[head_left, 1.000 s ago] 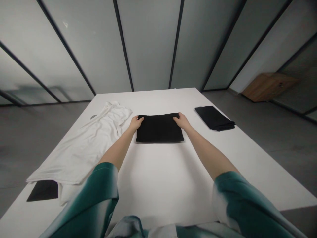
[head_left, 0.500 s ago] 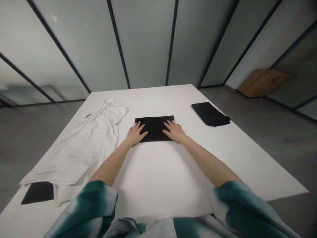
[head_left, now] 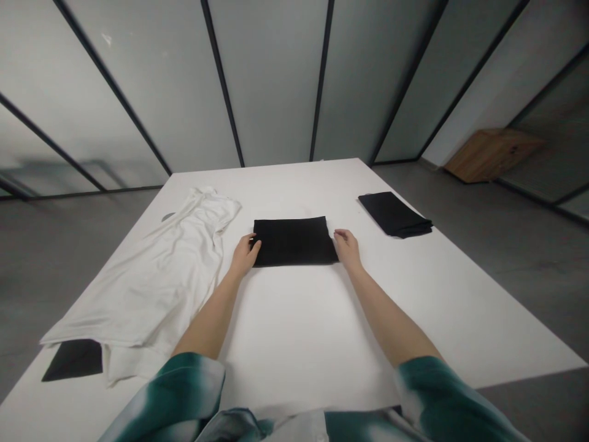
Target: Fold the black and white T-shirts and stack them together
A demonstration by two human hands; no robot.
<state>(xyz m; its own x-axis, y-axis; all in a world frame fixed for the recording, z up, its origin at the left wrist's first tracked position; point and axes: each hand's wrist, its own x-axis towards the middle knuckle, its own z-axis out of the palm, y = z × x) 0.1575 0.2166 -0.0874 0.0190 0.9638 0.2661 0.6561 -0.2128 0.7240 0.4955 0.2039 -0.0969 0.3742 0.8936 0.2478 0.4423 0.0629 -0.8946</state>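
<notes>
Two folded black cloths lay on the table: one at frame centre [head_left: 294, 241], one at right of centre [head_left: 394, 213]. One white garment [head_left: 161, 270] spread at left. One flat black piece [head_left: 73, 360] at lower left. One white table [head_left: 304, 319]. One wooden box [head_left: 492, 153] at upper right. Two hands: left hand [head_left: 243, 255], right hand [head_left: 347, 247].
</notes>
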